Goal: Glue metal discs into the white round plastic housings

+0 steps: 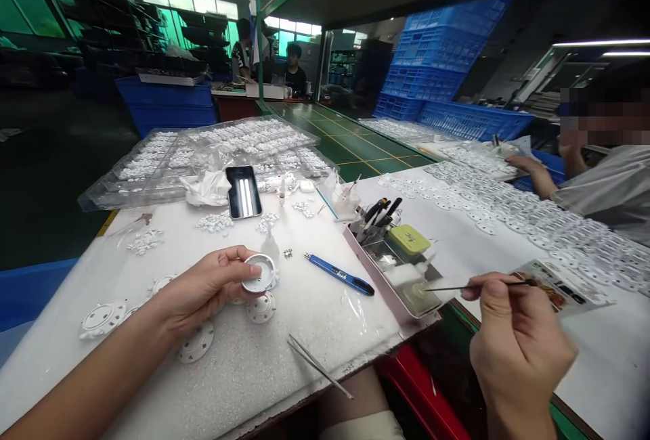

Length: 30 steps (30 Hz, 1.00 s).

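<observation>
My left hand (pixel 206 288) pinches a small round white plastic cap (pixel 261 277) with a raised rim, its hollow side facing up. Between the thumb and fingers of my right hand (pixel 521 338) lies a thin dark brush-like stick (pixel 449 288). The stick's tip is at a small cup of pale yellowish stuff (pixel 420 295) in the near end of a pink-edged organizer box (pixel 355 248); whether it touches cannot be made out. Close below my left hand sit white discs with holes, one disc (pixel 261 309) near its fingers and another disc (pixel 197 345) under the wrist.
Tweezers (pixel 319 367) lie near the table's front edge, and a blue pen-like screwdriver (pixel 340 274) beside the box. A phone (pixel 244 192), small white parts (pixel 214 222) and plastic trays (pixel 152 162) fill the back. A co-worker's hand (pixel 525 164) is at right, beyond many white discs (pixel 533 210).
</observation>
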Each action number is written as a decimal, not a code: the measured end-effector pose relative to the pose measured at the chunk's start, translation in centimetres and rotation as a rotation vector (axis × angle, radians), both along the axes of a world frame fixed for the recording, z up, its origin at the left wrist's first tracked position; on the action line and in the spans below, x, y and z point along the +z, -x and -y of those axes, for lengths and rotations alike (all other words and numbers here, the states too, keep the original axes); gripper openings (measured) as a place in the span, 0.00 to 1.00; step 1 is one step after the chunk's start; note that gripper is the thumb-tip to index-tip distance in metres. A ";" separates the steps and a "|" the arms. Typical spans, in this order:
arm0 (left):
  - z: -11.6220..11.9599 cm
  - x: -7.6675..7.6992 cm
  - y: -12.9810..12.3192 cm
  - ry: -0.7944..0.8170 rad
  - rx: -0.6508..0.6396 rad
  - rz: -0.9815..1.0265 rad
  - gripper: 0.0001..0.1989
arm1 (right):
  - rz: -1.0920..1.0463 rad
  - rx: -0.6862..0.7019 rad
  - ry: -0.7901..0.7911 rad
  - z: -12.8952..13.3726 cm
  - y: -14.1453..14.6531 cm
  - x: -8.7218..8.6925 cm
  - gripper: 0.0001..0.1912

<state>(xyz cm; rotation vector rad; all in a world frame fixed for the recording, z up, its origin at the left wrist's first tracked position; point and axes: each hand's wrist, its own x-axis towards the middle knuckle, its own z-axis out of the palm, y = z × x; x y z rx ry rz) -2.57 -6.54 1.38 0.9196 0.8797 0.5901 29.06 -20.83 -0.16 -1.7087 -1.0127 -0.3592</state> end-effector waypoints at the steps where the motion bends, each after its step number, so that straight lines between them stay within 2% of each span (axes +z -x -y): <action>1: 0.0 0.0 0.0 0.000 0.010 -0.009 0.08 | -0.001 -0.020 0.049 0.3 -0.5 -0.3 0.16; 6: -0.1 -0.3 -0.1 -0.013 0.025 -0.010 0.08 | 0.024 -0.037 0.147 0.4 -1.1 -1.6 0.18; 13: -0.2 -0.1 -0.2 0.001 0.029 0.008 0.07 | 0.129 -0.118 0.150 -0.2 -1.3 -1.0 0.17; 19: -0.1 0.1 -0.1 0.005 0.012 -0.020 0.08 | 0.107 0.039 0.450 -0.9 -1.9 -1.9 0.20; 23: 0.0 0.0 -0.2 -0.002 -0.002 0.000 0.08 | 0.133 0.036 0.442 -1.3 -1.8 -2.1 0.24; 26: -0.1 -0.1 -0.1 -0.012 -0.009 0.008 0.09 | 0.165 0.007 0.349 -1.8 -1.8 -0.2 0.26; 28: -0.1 -0.3 0.0 -0.015 -0.017 0.015 0.09 | 0.228 0.058 0.293 -2.9 -1.8 2.3 0.24; 30: -0.1 -0.3 0.0 -0.019 -0.025 0.022 0.10 | 0.345 0.177 0.285 -5.1 -1.8 5.2 0.21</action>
